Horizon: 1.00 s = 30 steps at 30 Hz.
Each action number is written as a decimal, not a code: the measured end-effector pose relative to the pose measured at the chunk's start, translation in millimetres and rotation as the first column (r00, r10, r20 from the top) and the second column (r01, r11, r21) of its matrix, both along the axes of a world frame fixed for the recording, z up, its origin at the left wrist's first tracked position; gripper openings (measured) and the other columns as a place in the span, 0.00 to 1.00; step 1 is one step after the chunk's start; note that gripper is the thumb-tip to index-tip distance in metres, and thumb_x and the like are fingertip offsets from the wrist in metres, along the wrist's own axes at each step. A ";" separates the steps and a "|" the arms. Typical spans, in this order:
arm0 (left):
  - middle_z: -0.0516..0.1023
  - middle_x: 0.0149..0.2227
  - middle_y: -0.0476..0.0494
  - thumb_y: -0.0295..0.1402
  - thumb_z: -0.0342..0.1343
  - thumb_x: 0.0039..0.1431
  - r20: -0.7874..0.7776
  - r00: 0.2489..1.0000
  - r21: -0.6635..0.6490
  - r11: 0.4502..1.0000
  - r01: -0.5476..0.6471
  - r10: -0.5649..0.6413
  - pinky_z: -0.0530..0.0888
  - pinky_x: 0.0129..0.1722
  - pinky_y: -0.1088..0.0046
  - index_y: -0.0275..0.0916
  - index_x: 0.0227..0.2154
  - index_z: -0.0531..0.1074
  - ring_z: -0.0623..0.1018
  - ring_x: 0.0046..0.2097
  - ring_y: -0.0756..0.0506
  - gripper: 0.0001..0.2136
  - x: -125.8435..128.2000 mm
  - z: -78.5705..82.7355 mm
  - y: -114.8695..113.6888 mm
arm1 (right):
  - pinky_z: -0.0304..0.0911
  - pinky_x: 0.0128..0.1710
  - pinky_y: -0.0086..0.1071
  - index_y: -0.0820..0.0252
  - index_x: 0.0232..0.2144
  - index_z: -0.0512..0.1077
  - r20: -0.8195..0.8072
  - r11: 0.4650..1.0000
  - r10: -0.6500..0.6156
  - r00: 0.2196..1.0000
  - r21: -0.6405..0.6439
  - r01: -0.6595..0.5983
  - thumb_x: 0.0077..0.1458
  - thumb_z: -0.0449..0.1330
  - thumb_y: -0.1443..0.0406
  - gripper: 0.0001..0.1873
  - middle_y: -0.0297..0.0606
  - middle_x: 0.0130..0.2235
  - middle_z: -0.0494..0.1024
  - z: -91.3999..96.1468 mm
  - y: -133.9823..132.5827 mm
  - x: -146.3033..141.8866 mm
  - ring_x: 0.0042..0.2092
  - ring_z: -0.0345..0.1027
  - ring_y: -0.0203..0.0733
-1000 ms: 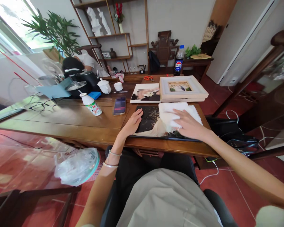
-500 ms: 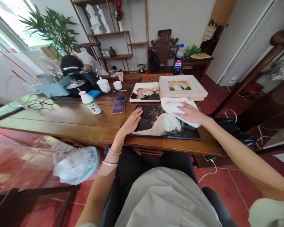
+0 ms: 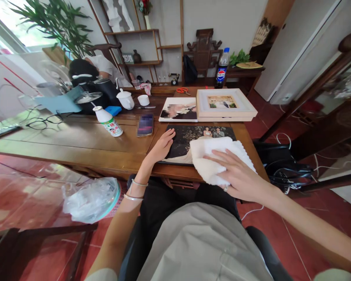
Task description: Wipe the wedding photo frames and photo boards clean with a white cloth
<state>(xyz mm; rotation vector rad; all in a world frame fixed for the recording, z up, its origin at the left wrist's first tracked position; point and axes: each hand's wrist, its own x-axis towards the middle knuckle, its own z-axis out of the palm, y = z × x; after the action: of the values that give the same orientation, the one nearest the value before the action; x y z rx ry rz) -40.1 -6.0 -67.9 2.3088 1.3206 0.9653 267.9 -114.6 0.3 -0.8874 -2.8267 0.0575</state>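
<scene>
A dark photo panel (image 3: pixel 185 136) showing a couple and a long pale dress lies flat on the table in front of me. My left hand (image 3: pixel 163 145) rests on its left edge, fingers stretched out flat. A folded white towel (image 3: pixel 203 150) covers the panel's lower right part and hangs over the table's front edge. My right hand (image 3: pixel 232 171) presses on this towel and holds it, fingers spread across the cloth. The lower right corner of the panel is hidden under towel and hand.
Behind the panel lie a smaller photo panel (image 3: pixel 178 109) and a white framed box (image 3: pixel 201 113). A phone (image 3: pixel 145 125) and a white bottle with a straw (image 3: pixel 111 124) stand left. Farther back are orange-handled pliers (image 3: pixel 182 90), a teapot (image 3: pixel 125 99) and a cola bottle (image 3: pixel 221 72). Another person (image 3: pixel 103 66) sits across.
My right hand has drawn the towel down toward me, from the panel's upper right to its front edge. The couple in the picture now shows. My left hand stays at the left edge.
</scene>
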 end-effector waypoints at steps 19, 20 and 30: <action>0.60 0.63 0.38 0.34 0.43 0.63 0.053 0.999 -0.039 0.999 0.007 -0.005 0.52 0.64 0.59 0.35 0.55 0.66 0.57 0.65 0.44 0.20 0.1 2.3 -1.1 | 0.41 0.61 0.56 0.59 0.37 0.77 -0.045 0.997 -0.042 0.998 0.055 0.044 0.49 0.58 0.66 0.13 0.44 0.62 0.61 -6.8 7.7 -44.8 0.63 0.45 0.61; 0.60 0.63 0.38 0.34 0.43 0.63 0.052 0.999 -0.039 0.999 0.006 -0.004 0.53 0.64 0.59 0.35 0.55 0.66 0.57 0.65 0.44 0.20 0.2 2.6 -1.1 | 0.41 0.61 0.55 0.59 0.36 0.77 -0.054 0.999 -0.028 0.998 0.038 0.030 0.48 0.58 0.66 0.12 0.44 0.62 0.61 -7.1 3.4 -47.3 0.64 0.44 0.61; 0.60 0.63 0.40 0.35 0.42 0.63 0.047 0.999 -0.041 0.999 0.000 0.002 0.53 0.64 0.58 0.38 0.55 0.66 0.57 0.65 0.44 0.20 0.8 3.5 -2.3 | 0.52 0.54 0.59 0.62 0.48 0.71 -0.036 0.968 -0.249 0.968 0.014 0.249 0.58 0.48 0.66 0.19 0.50 0.58 0.65 4.6 121.6 -68.5 0.62 0.49 0.61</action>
<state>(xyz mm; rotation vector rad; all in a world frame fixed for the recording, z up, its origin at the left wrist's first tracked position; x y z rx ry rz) -39.3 -8.3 -64.4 2.2416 1.3106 0.9776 199.4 7.1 4.9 -1.2170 -2.6567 0.0129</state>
